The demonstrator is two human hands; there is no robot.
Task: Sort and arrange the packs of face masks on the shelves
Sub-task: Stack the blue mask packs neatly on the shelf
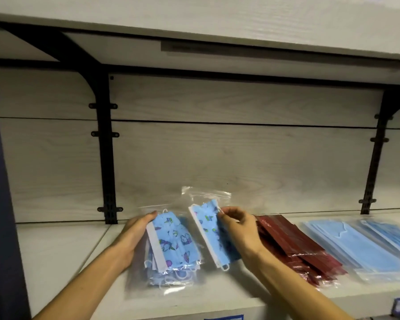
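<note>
- Packs of face masks in four groups along the shelf [62,255], lower half of frame: printed pile [171,248] lower centre, one printed pack [209,229] raised just right of it, dark red packs [293,248] right of centre, plain blue packs [360,248] at lower right.
- Left hand [134,236]: cupped against left edge of printed pile, fingers curved round its top corner, steadying it.
- Right hand [238,229]: fingers closed in a pinch on right edge of raised printed pack, tilted on its long edge, apart from pile and overlapping near end of dark red packs.
- Step in hand, judged: adding the raised pack to the matching printed pile.
- Advice: lower flat, white edge strip aligned with those beneath; keep left hand bracing pile against sliding; release pinch only once pack rests squarely.
- Risk, judged: slippery film; pile already fanned at its lower end, loose ear loops showing there.
- Containers: clear plastic bags, each holding light blue masks with a purple and white print; upper flap of raised bag empty above the masks.
- Dark red packs: opaque wrappers, contents not visible.
- Plain blue packs: clear wrap, flat blue masks inside, laid in overlapping rows.
- Remainder, judged: squaring pile, closing gap toward dark red row.
</note>
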